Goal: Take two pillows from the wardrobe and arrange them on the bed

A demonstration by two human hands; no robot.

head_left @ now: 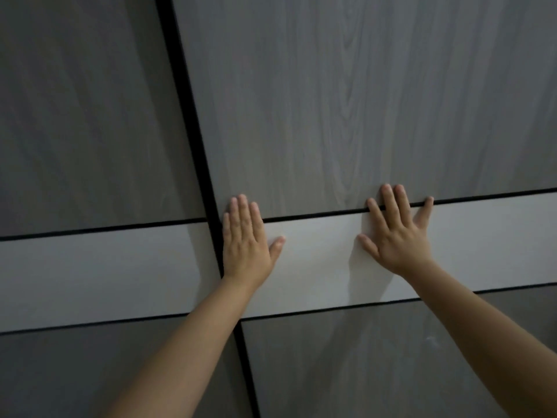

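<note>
The task looks barely begun. Both hands lie flat and spread, grasping nothing, on the right wardrobe door [346,86]: the left hand [245,245] beside the black divider [193,116], the right hand [398,233] across the door's pale band [482,242]. The wardrobe is shut, so no pillows show, nor the bed. Opening, fetching and arranging all remain.

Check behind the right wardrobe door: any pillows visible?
No. The door is shut; both hands, left and right, lie flat on its pale band. Everything behind is covered.
</note>
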